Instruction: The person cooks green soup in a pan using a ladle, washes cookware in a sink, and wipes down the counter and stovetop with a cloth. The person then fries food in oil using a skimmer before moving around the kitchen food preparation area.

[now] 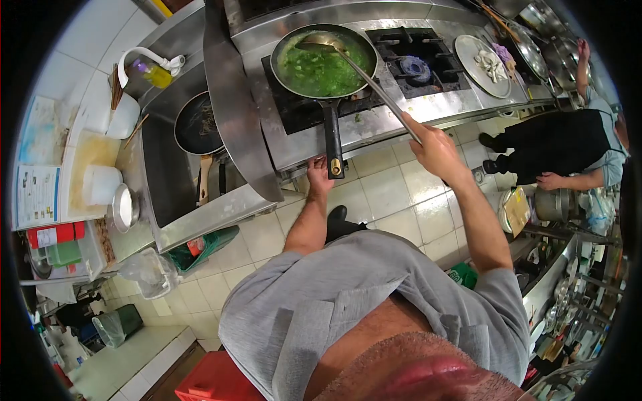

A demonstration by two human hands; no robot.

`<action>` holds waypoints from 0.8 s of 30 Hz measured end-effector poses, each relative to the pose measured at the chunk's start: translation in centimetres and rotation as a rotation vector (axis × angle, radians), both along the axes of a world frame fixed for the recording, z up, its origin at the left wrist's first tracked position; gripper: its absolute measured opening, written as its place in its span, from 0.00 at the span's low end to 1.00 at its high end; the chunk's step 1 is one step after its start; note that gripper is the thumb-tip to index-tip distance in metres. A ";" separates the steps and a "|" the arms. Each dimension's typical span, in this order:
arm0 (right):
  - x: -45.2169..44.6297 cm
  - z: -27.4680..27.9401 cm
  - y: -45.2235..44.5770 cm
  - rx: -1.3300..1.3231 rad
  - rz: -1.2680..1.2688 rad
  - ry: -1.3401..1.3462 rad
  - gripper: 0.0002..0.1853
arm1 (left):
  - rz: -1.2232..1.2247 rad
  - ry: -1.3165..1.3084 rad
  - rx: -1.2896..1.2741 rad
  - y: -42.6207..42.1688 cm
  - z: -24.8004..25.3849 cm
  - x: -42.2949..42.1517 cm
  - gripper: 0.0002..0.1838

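Hands, L to R: L hand point(319, 176) at front edge of stove point(368, 128), just beside handle of pan point(332, 123), fingers curled, grip (if any) unclear, poss. for support; R hand point(436, 152) closed round upper end of ladle point(380, 93), likely for clearance from heat. Then, L to R: skillet point(194, 123) in sink point(158, 164), apart from work; pan w/ green food point(321, 75) over L burner point(292, 118), ladle bowl within; R burner point(416, 67); plate point(470, 57) w/ pale pieces point(493, 65), prob. for easy reach.

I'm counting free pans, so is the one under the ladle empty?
Not empty: the pan holds green food spread across its base.
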State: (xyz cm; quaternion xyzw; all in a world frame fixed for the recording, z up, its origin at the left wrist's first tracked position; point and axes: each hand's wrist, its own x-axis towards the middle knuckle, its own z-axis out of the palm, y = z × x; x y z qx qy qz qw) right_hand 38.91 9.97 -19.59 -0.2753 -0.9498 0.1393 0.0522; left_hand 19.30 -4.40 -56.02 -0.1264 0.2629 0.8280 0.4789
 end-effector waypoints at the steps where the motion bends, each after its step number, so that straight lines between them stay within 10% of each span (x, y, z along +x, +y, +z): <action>1: 1.1 0.8 -0.4 -0.050 0.030 0.085 0.30 | -0.002 -0.179 0.048 0.0 -0.2 -0.2 0.17; 9: 4.2 5.7 -4.3 -0.645 -0.146 -0.045 0.29 | 0.066 -0.252 -0.017 0.2 0.9 -0.1 0.12; 24: -3.1 -8.3 -3.3 -0.183 -0.004 0.064 0.29 | 0.081 -0.310 -0.030 0.8 -1.4 -0.7 0.16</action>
